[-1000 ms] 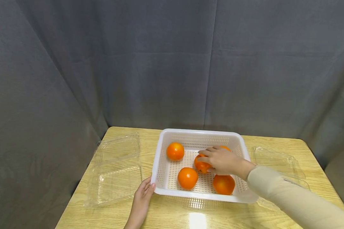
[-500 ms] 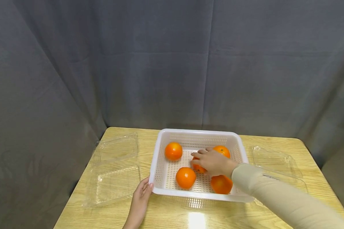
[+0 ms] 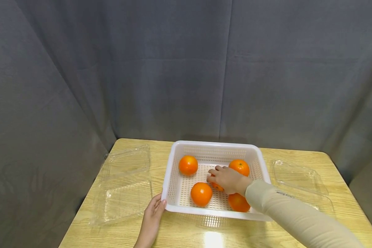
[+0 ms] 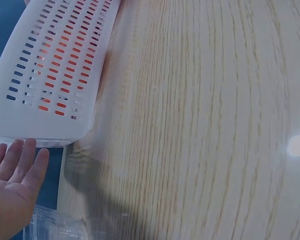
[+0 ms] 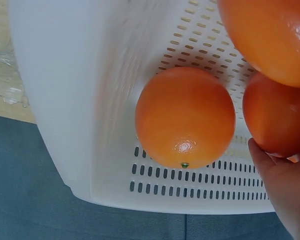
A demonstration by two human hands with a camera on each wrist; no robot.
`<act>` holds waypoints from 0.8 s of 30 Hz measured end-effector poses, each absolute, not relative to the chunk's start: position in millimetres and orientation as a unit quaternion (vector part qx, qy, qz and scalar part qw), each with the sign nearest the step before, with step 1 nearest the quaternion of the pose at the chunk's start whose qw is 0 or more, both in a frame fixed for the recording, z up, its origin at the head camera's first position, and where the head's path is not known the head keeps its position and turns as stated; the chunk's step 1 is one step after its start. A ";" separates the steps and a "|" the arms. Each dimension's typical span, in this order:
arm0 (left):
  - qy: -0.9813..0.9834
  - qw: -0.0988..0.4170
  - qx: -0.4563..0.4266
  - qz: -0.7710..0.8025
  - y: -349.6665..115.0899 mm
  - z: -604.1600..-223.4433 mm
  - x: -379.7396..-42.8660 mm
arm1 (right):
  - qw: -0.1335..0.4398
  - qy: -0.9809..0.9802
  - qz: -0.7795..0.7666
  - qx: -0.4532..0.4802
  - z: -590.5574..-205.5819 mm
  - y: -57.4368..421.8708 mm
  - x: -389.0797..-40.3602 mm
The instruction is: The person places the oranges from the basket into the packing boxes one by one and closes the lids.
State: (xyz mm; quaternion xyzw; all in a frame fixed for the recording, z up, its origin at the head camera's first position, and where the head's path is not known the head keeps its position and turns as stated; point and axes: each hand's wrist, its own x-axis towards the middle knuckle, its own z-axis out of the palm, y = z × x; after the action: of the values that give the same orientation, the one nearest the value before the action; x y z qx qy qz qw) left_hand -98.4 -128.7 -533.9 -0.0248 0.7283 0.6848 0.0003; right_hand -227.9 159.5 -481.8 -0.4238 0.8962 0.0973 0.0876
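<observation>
A white perforated plastic basket (image 3: 215, 214) stands on the table with several oranges in it. My left hand (image 3: 151, 215) holds its near left corner, thumb over the rim; in the left wrist view the fingertips (image 4: 27, 147) meet the end rim. My right hand (image 3: 229, 179) reaches down inside, fingers curved over the middle orange (image 3: 217, 187), which it mostly covers. The right wrist view shows my thumb against that orange (image 5: 277, 117). Around it lie a back-left orange (image 3: 188, 165), a front-left orange (image 3: 201, 194), a back-right orange (image 3: 239, 167) and a front-right orange (image 3: 238, 203).
Left of the basket sits an opened clear plastic clamshell box (image 3: 124, 196). Another clear box (image 3: 300, 177) lies to the right, partly behind my right sleeve (image 3: 291, 210). A grey curtain (image 3: 173, 86) hangs behind the wooden table (image 3: 186, 230).
My right hand has shifted slightly left and toward me over the middle orange, uncovering the back-right orange. My left hand stays at the basket corner.
</observation>
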 end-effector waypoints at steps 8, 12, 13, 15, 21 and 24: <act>0.715 -0.007 -0.019 0.698 -127.6 -534.5 -96.9 | 0.090 0.904 0.084 -0.409 -479.9 160.7 -228.6; 0.714 -0.004 -0.021 0.700 -127.4 -534.2 -96.0 | 0.083 0.908 0.074 -0.404 -477.5 163.6 -228.3; 0.715 -0.004 -0.021 0.699 -127.6 -534.1 -95.9 | 0.082 0.909 0.065 -0.404 -476.8 164.0 -228.5; 0.717 -0.004 -0.019 0.697 -128.2 -533.9 -95.5 | 0.075 0.910 0.045 -0.405 -474.6 164.4 -228.8; 0.721 0.002 -0.019 0.692 -129.0 -533.5 -97.1 | 0.057 0.908 0.002 -0.414 -464.9 165.7 -231.5; 0.723 0.002 -0.016 0.691 -128.4 -533.8 -98.7 | 0.048 0.910 -0.006 -0.413 -457.9 167.9 -232.5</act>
State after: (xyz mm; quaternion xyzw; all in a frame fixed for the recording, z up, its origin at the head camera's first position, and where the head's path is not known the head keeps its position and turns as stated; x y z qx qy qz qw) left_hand -98.7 -128.4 -533.8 -0.0158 0.7230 0.6907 0.0025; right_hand -232.5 167.9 -457.9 -0.4127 0.9096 -0.0063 0.0483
